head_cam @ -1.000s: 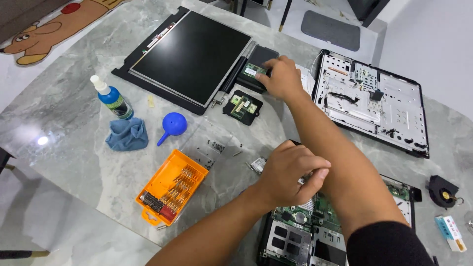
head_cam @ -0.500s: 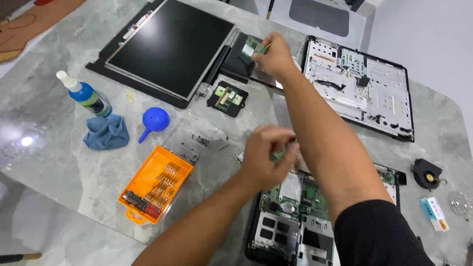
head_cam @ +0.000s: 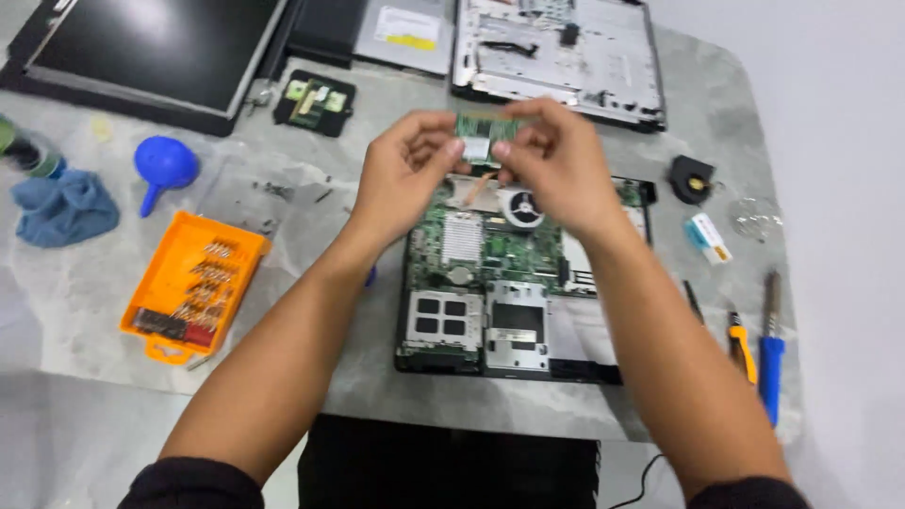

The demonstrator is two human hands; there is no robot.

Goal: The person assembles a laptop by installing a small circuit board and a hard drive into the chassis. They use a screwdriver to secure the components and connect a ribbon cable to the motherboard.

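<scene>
A small green rectangular circuit module is being pinched at its two ends by the left hand and the right hand, fingertips clamped, above the opened laptop's green motherboard on the grey marble table.

Small green circuit card: ends covered by fingertips. Bottle at nine o'clock, screen panel at eleven: cropped by frame edges.
</scene>
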